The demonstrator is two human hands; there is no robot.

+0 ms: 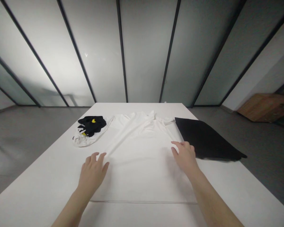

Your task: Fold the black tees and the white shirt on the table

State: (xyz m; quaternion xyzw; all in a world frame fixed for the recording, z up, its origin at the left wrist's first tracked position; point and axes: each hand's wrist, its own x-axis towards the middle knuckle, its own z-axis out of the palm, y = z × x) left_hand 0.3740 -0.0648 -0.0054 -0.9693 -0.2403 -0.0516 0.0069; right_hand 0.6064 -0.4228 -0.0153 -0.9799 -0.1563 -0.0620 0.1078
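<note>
White shirt (142, 164) laid out on the white table (38, 186), collar (152, 115) at far end, hem (143, 202) at near end. L hand (92, 171) at shirt's left edge, R hand (186, 154) by its right edge; fingers apart on both, nothing pinched (can't tell from where I stand if either actually touches fabric). Black sheet-like item (205, 138) right of shirt, one corner right by the shirt's sleeve (168, 120), contact unclear. Black-and-yellow bundle (92, 124) w/ white cloth (81, 141) under it, left of shirt's upper part. Step in hand: prob. smoothing the shirt; mostly flat, but a diag. crease runs from near collar toward left edge. Next move, I'd say, calls for both palms down, easing that crease outward w/o dragging the bundle.
</note>
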